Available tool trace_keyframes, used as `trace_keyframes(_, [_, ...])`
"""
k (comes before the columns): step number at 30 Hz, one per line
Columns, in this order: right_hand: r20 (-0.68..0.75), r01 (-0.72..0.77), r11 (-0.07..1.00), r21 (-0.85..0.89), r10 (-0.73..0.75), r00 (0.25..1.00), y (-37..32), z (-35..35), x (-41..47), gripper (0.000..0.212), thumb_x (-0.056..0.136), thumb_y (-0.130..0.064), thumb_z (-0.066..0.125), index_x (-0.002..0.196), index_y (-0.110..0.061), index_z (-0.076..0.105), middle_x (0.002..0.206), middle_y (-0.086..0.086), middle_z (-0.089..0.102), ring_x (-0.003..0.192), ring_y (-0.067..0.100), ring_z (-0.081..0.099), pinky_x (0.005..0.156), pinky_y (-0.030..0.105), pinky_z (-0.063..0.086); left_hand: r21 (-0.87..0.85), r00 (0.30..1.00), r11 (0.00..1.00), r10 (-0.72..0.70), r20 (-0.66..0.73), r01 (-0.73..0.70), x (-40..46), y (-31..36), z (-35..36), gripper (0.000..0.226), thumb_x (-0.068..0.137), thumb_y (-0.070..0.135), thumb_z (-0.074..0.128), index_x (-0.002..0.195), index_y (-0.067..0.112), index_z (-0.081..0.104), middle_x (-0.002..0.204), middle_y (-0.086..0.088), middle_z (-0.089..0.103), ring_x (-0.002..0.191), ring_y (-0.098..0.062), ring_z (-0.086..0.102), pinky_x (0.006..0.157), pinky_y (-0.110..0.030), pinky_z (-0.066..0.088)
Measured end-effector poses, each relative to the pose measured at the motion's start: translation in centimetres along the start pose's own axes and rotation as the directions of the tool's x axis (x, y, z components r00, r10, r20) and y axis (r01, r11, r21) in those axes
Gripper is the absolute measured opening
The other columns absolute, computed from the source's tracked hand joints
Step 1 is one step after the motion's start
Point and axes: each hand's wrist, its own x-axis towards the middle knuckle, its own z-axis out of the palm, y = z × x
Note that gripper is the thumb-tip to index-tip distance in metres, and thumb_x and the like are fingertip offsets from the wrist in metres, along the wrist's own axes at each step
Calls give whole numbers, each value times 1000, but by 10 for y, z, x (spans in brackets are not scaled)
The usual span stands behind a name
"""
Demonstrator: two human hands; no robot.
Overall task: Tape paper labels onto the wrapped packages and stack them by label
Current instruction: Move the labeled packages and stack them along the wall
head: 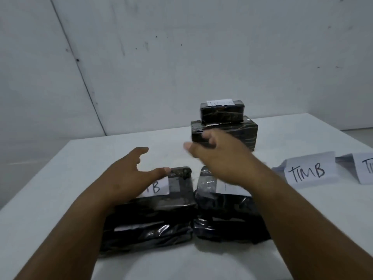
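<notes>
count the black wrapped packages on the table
4: a small package stacked on a larger package at the back; a near left package and a near right package beneath the hands. Others may be hidden.

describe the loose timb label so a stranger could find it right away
Start at the white table and the two-package stack at its back. Right of the right hand lies a loose paper label reading TIMB, taped to no package and fully in view, unlike its cut-off neighbour.
</notes>
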Motion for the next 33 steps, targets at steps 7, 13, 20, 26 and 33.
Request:
trace_keyframes(7, [311,135,849,-511,36,950,-26,61,-27,102,61,-88,65,143,-32,41,141,3,49,129,27,47,106,45,41,209,981,967,114,154,-146,-36,-58,-7,143,24,83,83,150,52,24,147,24,28,137,-3,30,106,-26,37])
trace_keyframes(13, [320,187,685,-704,70,945,-33,84,-30,127,52,-81,79,151,-23,26,150,16,27,138,36,34,120,55,20,323,960,904,266,87,-280,-47,-81,-1,138,31,80,79,153,51,20,150,28,15,142,1,7,112,-24,32])
trace_keyframes(20, [271,148,744,-652,45,962,-35,110,-40,125,64,-75,76,157,-18,15,145,17,18,133,37,27,112,48,31,325,951,898,309,17,-297,-54,-94,-2,130,34,81,76,151,53,28,155,27,20,144,1,11,113,-27,34])
trace_keyframes(26, [272,63,862,-503,89,958,-37,121,-43,121,62,-85,67,155,-25,19,144,7,10,137,33,18,101,46,42,326,947,895,321,2,-304,-55,-101,-10,126,32,81,75,148,57,33,146,35,24,129,15,13,103,-19,35])
trace_keyframes(33, [220,-84,946,-314,159,963,-42,125,-39,87,86,-84,34,156,-31,29,163,2,-2,144,40,29,107,52,38,331,959,905,284,-3,-267,-53,-108,-16,125,31,81,75,147,62,30,151,33,24,138,9,14,106,-24,36])
